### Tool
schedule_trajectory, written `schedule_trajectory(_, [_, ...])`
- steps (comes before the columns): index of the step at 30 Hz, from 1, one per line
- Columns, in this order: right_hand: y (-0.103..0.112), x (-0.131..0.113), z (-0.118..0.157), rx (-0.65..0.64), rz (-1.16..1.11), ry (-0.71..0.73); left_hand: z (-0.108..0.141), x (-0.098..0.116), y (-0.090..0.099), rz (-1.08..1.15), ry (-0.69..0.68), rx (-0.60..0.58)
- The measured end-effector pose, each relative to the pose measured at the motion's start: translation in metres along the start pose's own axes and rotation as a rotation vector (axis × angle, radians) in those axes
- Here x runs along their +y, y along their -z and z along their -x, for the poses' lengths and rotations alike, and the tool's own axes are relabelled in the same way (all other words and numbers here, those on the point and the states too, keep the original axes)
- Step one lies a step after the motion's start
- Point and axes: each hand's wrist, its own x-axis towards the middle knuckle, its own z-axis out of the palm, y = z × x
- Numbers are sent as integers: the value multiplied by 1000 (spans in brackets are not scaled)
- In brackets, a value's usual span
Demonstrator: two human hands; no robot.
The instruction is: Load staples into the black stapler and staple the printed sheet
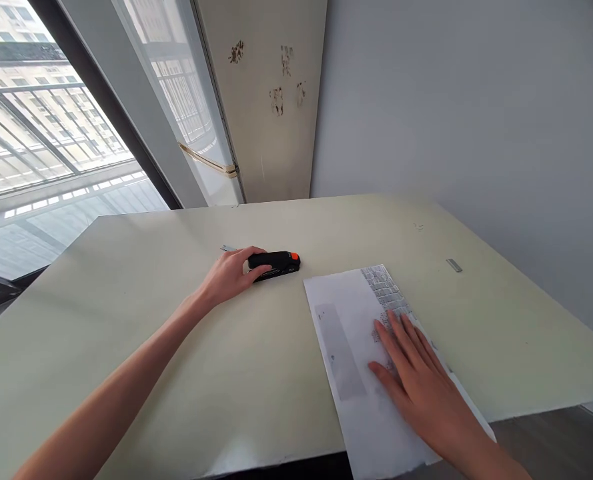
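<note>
A black stapler with an orange-red patch at its far end lies on the pale table. My left hand is closed around its near end, thumb on the front side and fingers over the back. To the right, a sheaf of white paper with a printed grid and text along one side lies at a slant, its lower end reaching past the table's front edge. My right hand rests flat on the paper, fingers stretched out and slightly apart, covering part of the print.
A small strip of staples lies on the table at the right. Another thin grey piece shows just behind my left hand. A wall borders the right side, and a window stands at the left.
</note>
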Motion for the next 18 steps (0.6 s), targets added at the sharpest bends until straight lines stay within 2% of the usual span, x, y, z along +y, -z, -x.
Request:
schedule_trajectory(3, [-10,8,-22,5,1,-10,11,-9,4,38,-7,5])
schedule_trajectory(6, [-15,29,-53,-22,-11,-44,21,-19,4,85,-27,9])
schedule_trajectory(12, [-9,66,-102,-121,-79,-135,38,-42,-5,132,11,20])
schedule_trajectory(15, [2,60,-113,-112,-112,-161,43,-50,-11,168,38,75])
schedule_trajectory(18, [10,26,-127,-50,-221,-135,44,-55,-15,191,35,99])
